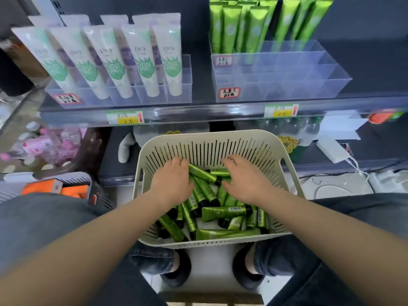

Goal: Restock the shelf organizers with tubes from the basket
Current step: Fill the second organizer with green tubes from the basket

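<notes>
We look down into a cream slotted basket (pixel 205 146) that sits between our knees, below the shelf (pixel 198 112). A loose heap of green tubes (pixel 223 212) with black caps fills its bottom, lying crosswise over each other.

Both our hands are inside the basket, palms down, near its far wall. The left hand (pixel 174 184) lies on the left part of the heap, its fingers close together and nearly straight, the tips reaching the slotted wall. It presses on the tubes and pinches none that we can see. The right hand (pixel 247 182) is over the right part, its fingers spread apart and its thumb touching a tube. It grips nothing either.

On the shelf stand two clear organizers. The right organizer (pixel 298 80) holds more green tubes, the stocked tubes (pixel 231 27), upright in its back rows; a red-edged label (pixel 229 93) is stuck to its front. The left organizer (pixel 176 93) holds white tubes (pixel 143 62) with green leaf prints in front and purple-printed ones behind, all leaning a little to the left.

Two price tags (pixel 124 118) with red arrows sit on the shelf's front rail. At the left we see pink bottles (pixel 44 144) and, nearer us, orange boxes (pixel 44 186) in a dark crate. A white charger (pixel 333 150) lies on the lower shelf at the right.
</notes>
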Motion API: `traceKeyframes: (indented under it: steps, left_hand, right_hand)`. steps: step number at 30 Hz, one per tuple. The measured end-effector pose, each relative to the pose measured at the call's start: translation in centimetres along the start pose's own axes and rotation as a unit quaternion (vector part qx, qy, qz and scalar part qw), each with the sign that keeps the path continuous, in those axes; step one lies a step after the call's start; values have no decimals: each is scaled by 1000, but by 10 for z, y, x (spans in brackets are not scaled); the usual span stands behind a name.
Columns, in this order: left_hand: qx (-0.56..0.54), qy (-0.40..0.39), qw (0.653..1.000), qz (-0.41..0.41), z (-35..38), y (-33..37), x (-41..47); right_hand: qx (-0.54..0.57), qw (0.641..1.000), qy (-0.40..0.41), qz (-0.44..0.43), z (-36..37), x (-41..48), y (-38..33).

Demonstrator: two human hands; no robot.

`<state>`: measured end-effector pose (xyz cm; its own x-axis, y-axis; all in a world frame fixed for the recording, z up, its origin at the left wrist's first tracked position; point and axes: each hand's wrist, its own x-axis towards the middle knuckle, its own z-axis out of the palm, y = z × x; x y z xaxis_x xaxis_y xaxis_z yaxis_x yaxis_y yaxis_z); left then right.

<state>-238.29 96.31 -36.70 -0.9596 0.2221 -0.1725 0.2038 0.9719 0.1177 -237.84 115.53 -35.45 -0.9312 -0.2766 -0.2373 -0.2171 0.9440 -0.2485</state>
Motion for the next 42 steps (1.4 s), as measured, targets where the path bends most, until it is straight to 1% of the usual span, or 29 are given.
traceKeyframes:
  steps: [5,9,12,15,21,26,30,38,42]
  left_hand:
    - [-30,-44,998,-36,21,-7,17]
    - [-44,-81,994,-60,38,-12,33]
    - [-51,-106,989,-91,49,-14,45]
    - [-64,-105,986,-115,60,-17,57]
    - [-79,-112,982,-132,79,-23,79]
    - [-90,-132,975,-155,93,-29,90]
    - [-97,-139,970,-175,97,-30,98]
    - [-135,-165,958,-192,92,-30,101]
    - [-152,-151,959,-184,86,-34,97]
  right_hand:
    - [13,1000,-25,3,21,24,2]
    - [21,999,-29,-2,34,47,3]
    - [45,998,-41,-9,43,66,1]
    - [74,996,-42,-8,55,85,-4]
    - [90,995,-47,-10,75,116,-12]
    - [67,997,-48,-8,92,130,-17]
    - [44,999,-31,-6,101,136,-17]
    - [53,998,-28,-17,100,136,-14]
    - [61,997,-28,-26,92,130,-11]
